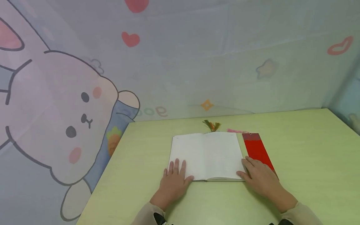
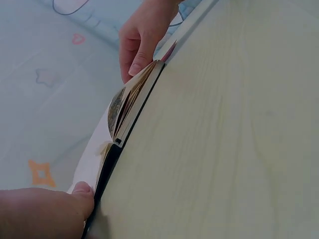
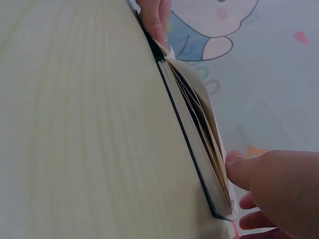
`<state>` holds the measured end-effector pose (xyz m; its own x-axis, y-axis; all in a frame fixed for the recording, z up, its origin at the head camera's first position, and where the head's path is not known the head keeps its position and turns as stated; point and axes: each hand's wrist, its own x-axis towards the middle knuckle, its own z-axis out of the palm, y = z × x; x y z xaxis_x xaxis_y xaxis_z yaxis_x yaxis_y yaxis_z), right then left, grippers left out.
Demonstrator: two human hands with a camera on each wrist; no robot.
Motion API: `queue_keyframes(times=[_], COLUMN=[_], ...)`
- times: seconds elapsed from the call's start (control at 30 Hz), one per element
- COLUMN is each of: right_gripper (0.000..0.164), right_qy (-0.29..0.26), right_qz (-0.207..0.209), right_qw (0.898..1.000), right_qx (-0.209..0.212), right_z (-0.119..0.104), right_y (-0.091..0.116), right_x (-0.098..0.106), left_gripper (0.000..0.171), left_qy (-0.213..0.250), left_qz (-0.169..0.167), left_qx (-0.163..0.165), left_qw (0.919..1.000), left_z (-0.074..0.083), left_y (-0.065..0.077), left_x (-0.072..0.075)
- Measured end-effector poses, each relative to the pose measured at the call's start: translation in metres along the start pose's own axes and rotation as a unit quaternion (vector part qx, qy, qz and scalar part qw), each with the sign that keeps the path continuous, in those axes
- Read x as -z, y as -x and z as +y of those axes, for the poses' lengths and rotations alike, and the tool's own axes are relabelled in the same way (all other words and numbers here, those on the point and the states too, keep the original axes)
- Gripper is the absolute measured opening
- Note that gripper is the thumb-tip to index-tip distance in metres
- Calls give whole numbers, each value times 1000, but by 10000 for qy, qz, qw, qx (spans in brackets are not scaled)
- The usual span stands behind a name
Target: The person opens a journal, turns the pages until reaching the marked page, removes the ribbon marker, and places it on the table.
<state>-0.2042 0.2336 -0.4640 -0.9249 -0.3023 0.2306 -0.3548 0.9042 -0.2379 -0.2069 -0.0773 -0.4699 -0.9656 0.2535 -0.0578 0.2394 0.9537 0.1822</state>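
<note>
An open book (image 1: 222,153) with blank-looking white pages lies on the table, its dark cover edge showing in both wrist views. My left hand (image 1: 173,184) rests on the lower left corner of the left page, fingers spread and straight. At the lower right corner, my right hand (image 1: 261,179) touches the right page's edge with its thumb, its other fingers extended beside the book. Under that hand lies a red bookmark (image 1: 256,150) with a pink tassel (image 1: 236,131), its lower part mostly covered. In the right wrist view the right-hand page block (image 3: 199,129) shows gaps between its leaves.
A green and orange tassel (image 1: 212,126) sticks out past the book's top edge. The pale yellow-green table (image 1: 309,156) reaches back to a cloth backdrop (image 1: 197,62) printed with hearts, a star and a large rabbit (image 1: 56,118) on the left.
</note>
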Motion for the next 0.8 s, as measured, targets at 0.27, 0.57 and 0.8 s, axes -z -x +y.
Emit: queue_keyframes(times=[0.27,0.57,0.8], right_gripper=[54,62,52], right_qy=[-130,-95,53], right_qz=[71,65,425], right_qw=[9989,9970,9937], right_qx=[435,769,1031], right_z=[4,7,6], right_y=[4,9,9], right_x=[-1,-4,-3], left_gripper=[70,69,69], left_qy=[-52,-12,-36], left_qz=[37,-18,43], left_qx=[-50,-49,-85], left_qw=[10000,10000,9999], left_z=[-3,-3,-4], left_y=[1,2,1], left_x=[2,5,3])
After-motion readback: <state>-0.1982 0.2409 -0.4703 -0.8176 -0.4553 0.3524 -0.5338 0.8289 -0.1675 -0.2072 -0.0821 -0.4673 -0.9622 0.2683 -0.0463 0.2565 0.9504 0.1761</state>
